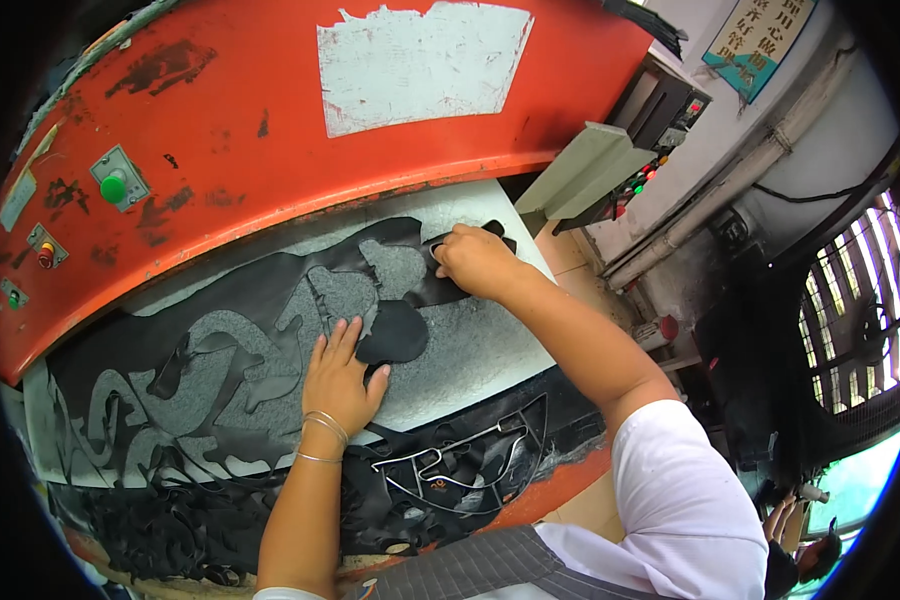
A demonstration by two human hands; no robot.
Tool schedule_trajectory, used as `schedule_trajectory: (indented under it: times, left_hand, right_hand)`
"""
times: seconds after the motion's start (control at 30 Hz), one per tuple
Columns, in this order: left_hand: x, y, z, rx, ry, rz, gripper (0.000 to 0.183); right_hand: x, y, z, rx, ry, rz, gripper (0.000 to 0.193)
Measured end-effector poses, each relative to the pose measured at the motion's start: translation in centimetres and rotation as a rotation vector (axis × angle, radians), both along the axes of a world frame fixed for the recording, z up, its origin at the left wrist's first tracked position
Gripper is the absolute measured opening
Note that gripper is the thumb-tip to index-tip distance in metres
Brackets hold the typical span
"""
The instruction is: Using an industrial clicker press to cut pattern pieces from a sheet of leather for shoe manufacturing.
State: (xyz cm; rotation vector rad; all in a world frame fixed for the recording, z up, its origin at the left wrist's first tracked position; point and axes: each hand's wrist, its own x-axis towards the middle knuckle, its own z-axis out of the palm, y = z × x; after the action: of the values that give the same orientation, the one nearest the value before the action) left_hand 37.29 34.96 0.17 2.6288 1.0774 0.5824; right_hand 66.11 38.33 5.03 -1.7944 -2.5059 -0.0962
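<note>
Black sheet [220,290], cut through with curved openings, lies across a pale board [470,375]. Nearest, along the bottom, are the wearer's striped apron [460,565] and white sleeve [685,490]. Just beyond, black scraps [200,530] heap at the left, and a bent metal frame [457,443] lies to their right. On the board, the left hand [338,385] is flat with fingers spread, gripping nothing that shows; its thumb is just beside a dark rounded piece [398,335]. Farther up, the right hand [478,262] curls its fingers close together at the sheet's right end; whether they pinch anything cannot be told. Behind stands a red machine [270,120] with a green button [113,188] and a worn white patch [425,70].
</note>
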Motion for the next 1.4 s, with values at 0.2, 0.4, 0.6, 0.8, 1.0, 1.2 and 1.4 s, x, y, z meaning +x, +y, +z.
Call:
schedule_trajectory:
  times: [0.2,0.4,0.6,0.8,1.0,1.2,1.4]
  left_hand:
    - [-0.5,-0.1,-0.4,-0.030,-0.052,0.052,0.051]
    - [-0.4,0.0,-0.1,-0.048,-0.038,0.049,0.052]
    - [-0.3,-0.2,-0.3,-0.052,-0.040,0.055,0.052]
    - [-0.2,0.3,0.0,-0.041,-0.054,0.041,0.051]
    - [-0.3,0.0,-0.2,-0.035,-0.064,0.039,0.050]
    - [-0.6,-0.4,-0.6,-0.036,-0.084,0.034,0.049]
    - [-0.7,0.1,-0.8,-0.030,-0.103,0.032,0.048]
  right_hand:
    - [3.6,-3.8,-1.2,0.298,0.394,-0.115,0.058]
    - [6.9,-4.1,-4.7,-0.055,0.638,-0.191,0.078]
    - [6.0,-4.5,-7.1,0.115,0.674,-0.323,0.061]
    - [2.5,-5.8,-6.5,0.203,0.567,-0.514,0.061]
    - [3.8,-6.4,-6.6,0.143,0.642,-0.449,0.066]
    - [4.3,-6.8,-6.7,0.121,0.624,-0.395,0.065]
    - [4.2,-6.2,-6.7,0.150,0.586,-0.361,0.066]
